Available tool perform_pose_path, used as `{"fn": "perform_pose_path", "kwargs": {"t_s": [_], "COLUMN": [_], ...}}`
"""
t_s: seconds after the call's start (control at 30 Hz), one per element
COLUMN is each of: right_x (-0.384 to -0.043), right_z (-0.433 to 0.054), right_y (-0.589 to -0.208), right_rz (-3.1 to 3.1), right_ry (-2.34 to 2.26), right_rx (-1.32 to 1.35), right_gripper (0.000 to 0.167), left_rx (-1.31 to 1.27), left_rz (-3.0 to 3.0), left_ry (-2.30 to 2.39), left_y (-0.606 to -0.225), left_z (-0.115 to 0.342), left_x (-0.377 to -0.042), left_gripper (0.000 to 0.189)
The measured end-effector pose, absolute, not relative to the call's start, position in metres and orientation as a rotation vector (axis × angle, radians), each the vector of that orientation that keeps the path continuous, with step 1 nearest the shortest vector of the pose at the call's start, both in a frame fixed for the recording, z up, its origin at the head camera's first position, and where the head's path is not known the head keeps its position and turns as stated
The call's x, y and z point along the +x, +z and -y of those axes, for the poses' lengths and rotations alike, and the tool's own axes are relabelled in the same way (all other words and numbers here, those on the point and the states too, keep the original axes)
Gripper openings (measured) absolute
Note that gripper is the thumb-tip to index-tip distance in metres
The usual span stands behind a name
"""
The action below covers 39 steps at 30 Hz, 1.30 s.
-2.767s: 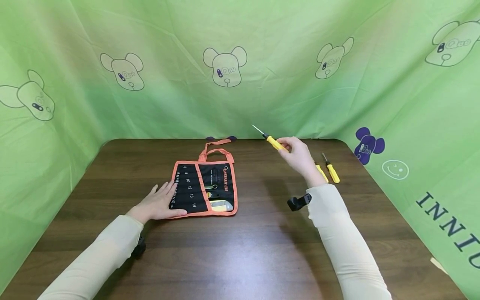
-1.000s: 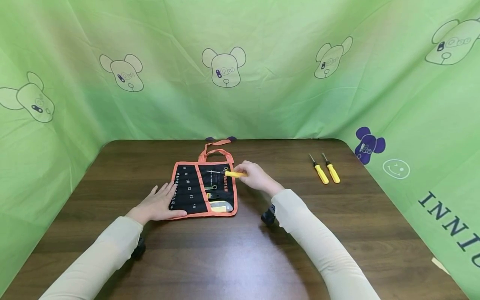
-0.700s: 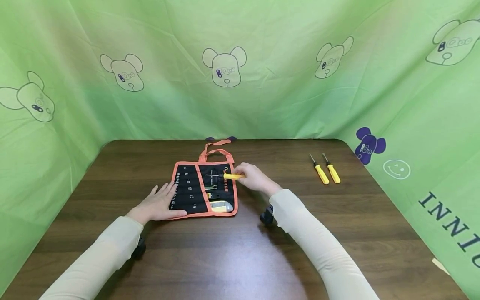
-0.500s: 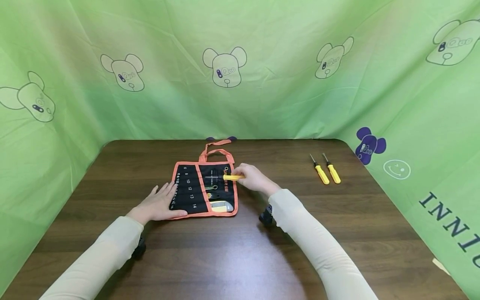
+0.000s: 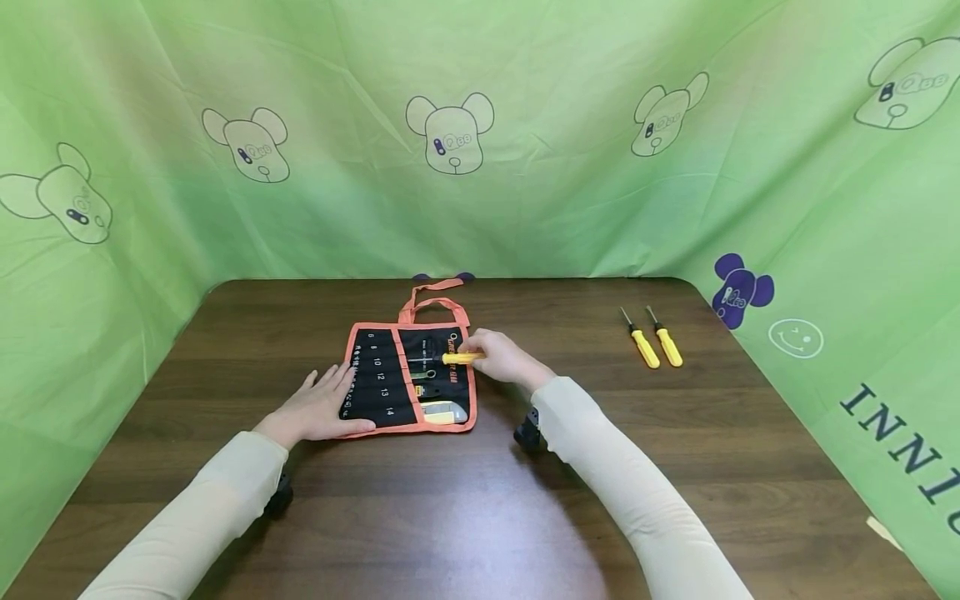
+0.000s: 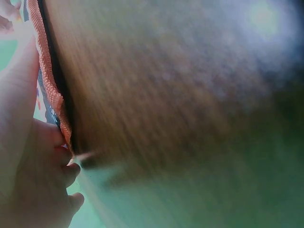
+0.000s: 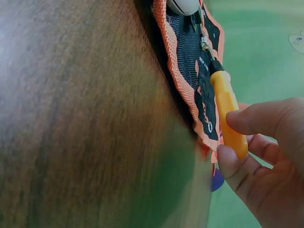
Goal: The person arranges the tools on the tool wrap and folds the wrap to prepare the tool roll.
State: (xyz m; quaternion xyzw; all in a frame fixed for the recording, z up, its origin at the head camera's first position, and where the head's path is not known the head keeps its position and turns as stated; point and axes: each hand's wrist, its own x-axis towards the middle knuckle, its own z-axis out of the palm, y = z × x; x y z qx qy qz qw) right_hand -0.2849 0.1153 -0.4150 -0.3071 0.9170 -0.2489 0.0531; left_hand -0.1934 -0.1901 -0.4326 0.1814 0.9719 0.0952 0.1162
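Observation:
A black tool pouch (image 5: 384,398) with orange trim lies spread on the table, its pockets marked with numbers. My left hand (image 5: 318,408) rests spread over the pouch's left edge; in the left wrist view, the pouch's orange hem (image 6: 45,61) runs beside it. My right hand (image 5: 501,358) pinches the yellow handle of a screwdriver (image 5: 457,358) between thumb and fingers, over the right half of the pouch. The shaft points left, with its tip at the slanted orange pocket edge; whether it is inside a pocket I cannot tell. A yellow-and-grey utility knife (image 5: 444,412) sits in the lowest pocket.
Two more yellow screwdrivers, one (image 5: 643,347) left of the other (image 5: 668,346), lie at the table's back right. The pouch's orange straps (image 5: 435,304) extend toward the back edge. A green printed curtain (image 5: 540,200) surrounds the wooden table (image 5: 420,517).
My right hand has carried the screwdriver from the back right to above the pouch, then slightly leftward and nearer me, bringing its tip to the pocket edge. My left hand has stayed put.

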Motion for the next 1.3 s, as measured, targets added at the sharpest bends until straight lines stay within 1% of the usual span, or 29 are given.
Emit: {"fn": "perform_pose_path", "kwargs": {"t_s": [0.43,1.03,1.3], "right_x": [-0.286,-0.290,-0.290], "right_z": [-0.107,-0.086,-0.081], "right_y": [-0.416,-0.425,-0.425], "right_rz": [-2.771,-2.735,-2.773], "right_ry": [-0.761,-0.846,-0.797], "right_rx": [-0.895,-0.766,-0.845], "right_gripper": [0.023,0.023,0.021], "left_rx": [0.543,0.544,0.541], "left_rz": [-2.843,-2.831,-2.832], "left_ry": [0.276,0.294,0.292], "left_y": [-0.434,-0.433,-0.432], "left_z": [0.191,0.190,0.190], "left_x": [-0.196,-0.194,-0.193], "left_gripper": [0.107,0.105,0.105]}}
